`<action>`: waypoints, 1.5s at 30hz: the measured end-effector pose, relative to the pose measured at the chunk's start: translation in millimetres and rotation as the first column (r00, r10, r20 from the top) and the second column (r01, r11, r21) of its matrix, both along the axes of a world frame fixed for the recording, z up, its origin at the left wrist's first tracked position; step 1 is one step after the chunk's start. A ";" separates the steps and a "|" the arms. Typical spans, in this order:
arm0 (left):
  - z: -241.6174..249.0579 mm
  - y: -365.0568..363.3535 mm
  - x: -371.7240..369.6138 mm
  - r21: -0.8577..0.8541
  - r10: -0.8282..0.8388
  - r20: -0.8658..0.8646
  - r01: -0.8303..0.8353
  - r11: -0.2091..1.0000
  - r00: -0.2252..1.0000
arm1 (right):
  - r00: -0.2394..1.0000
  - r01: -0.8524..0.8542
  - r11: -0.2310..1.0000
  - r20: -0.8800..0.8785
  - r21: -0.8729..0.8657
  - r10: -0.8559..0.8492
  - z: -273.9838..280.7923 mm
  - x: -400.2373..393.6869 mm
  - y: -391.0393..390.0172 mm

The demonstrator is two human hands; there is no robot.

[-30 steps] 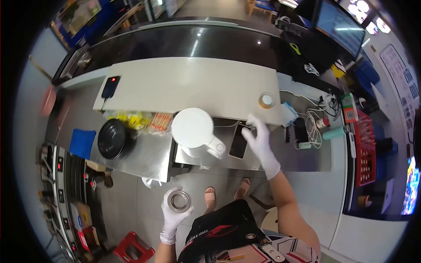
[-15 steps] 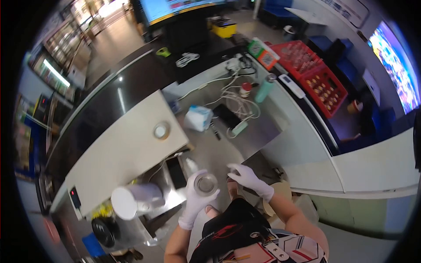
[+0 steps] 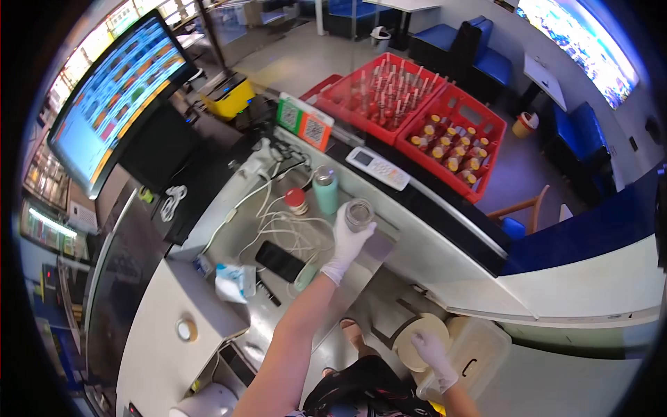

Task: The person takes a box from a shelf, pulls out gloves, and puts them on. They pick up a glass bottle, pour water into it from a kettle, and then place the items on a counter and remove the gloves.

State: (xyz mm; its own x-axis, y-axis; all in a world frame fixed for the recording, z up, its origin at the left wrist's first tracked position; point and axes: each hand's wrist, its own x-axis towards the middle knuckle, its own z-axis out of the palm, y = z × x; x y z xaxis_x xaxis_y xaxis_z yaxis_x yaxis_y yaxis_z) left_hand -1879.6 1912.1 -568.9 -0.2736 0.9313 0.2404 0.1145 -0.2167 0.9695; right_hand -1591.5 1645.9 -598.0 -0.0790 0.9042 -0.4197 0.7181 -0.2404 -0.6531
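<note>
A clear glass cup (image 3: pixel 359 215) is in my gloved left hand (image 3: pixel 348 240), which is stretched out over the counter's right part. Its round mouth faces up, with the fingers wrapped round its side. Close behind it stands a teal bottle (image 3: pixel 325 191), beside a small red-lidded jar (image 3: pixel 296 201). My gloved right hand (image 3: pixel 434 356) is low at the right, above a round beige stool top (image 3: pixel 422 342). Its fingers are curled in, and I see nothing in them.
A black phone (image 3: pixel 280 261), white cables and a tissue pack (image 3: pixel 235 282) lie on the counter. On the ledge ahead are a white remote (image 3: pixel 377 167), a QR-code sign (image 3: pixel 303 123) and red crates (image 3: pixel 455 142) of bottles. A lidded plastic bin (image 3: pixel 479 354) stands at right.
My left hand has carried the glass cup forward and right, from near my body to beside the teal bottle. My right hand has dropped lower right and its fingers have curled. The view has turned right.
</note>
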 end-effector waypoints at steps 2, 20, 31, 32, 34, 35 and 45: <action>-8.8 25.7 5.9 0.014 0.029 0.001 -0.029 0.999 1.000 | 0.996 0.026 0.999 0.085 -0.031 -0.024 -11.9 10.1 -10.7; -22.0 26.4 -9.4 -0.297 0.115 -0.327 -0.217 0.930 0.938 | 0.977 -0.156 0.967 0.111 -0.201 0.181 -29.6 -5.6 13.7; 6.4 -338.6 -65.5 -0.491 -0.036 -0.182 -0.059 0.869 0.983 | 0.735 -0.569 0.773 -0.247 0.281 0.632 25.1 -213.8 78.2; 17.9 -375.2 -74.3 -0.591 -0.011 -0.185 -0.103 0.800 0.983 | 0.639 -0.649 0.679 -0.239 0.344 0.731 31.1 -245.5 72.8; 25.9 -443.7 -90.7 -0.678 0.108 -0.212 -0.226 0.699 0.971 | 0.445 -0.737 0.492 -0.216 0.462 0.869 39.3 -303.9 55.1; 21.3 -473.3 -95.5 -0.676 0.208 -0.237 -0.315 0.667 0.949 | 0.347 -0.756 0.403 -0.207 0.516 0.915 39.0 -330.5 42.3; 16.7 -552.0 -116.2 -0.669 0.777 -0.235 -0.678 0.306 0.583 | 0.357 -0.771 0.212 0.132 0.600 0.925 22.6 -457.3 -85.2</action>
